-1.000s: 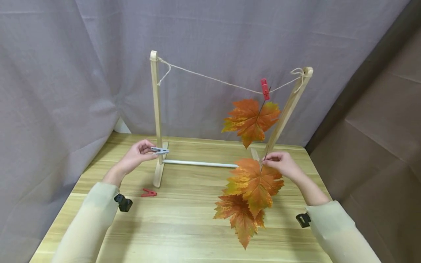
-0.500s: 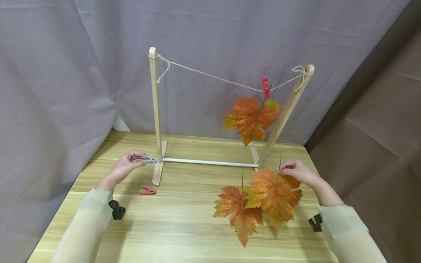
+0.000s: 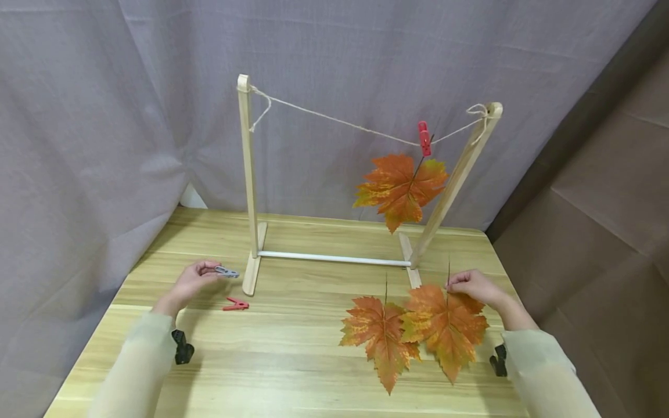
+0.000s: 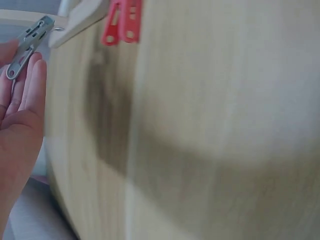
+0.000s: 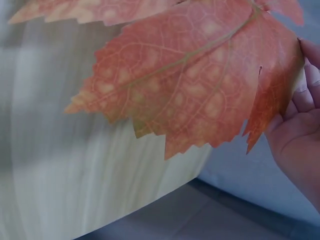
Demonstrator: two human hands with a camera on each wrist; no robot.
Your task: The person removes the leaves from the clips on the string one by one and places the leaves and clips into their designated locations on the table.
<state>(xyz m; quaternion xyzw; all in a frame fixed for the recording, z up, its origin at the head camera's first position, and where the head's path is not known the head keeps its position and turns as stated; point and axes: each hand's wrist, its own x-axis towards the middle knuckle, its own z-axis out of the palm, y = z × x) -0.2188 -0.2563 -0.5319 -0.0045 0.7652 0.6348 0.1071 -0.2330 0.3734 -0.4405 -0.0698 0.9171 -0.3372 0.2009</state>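
Observation:
My left hand pinches a grey clothespin between thumb and fingers, above the table's left side. In the left wrist view the clothespin points away from the fingertips. A red clothespin lies on the table just below that hand. On the right, my right hand pinches the stem of an orange maple leaf, low over the table. In the right wrist view this leaf spreads in front of the fingers. Another maple leaf lies to its left, their edges overlapping.
A wooden stand has a left post, a right post and a white rod between their feet. String sags between the post tops. A red clothespin holds a maple leaf on it. Grey curtain hangs behind.
My right hand has moved right and toward me with its leaf, drawing it off most of the other leaf. My left hand has moved left and toward me with the grey clothespin, away from the post.

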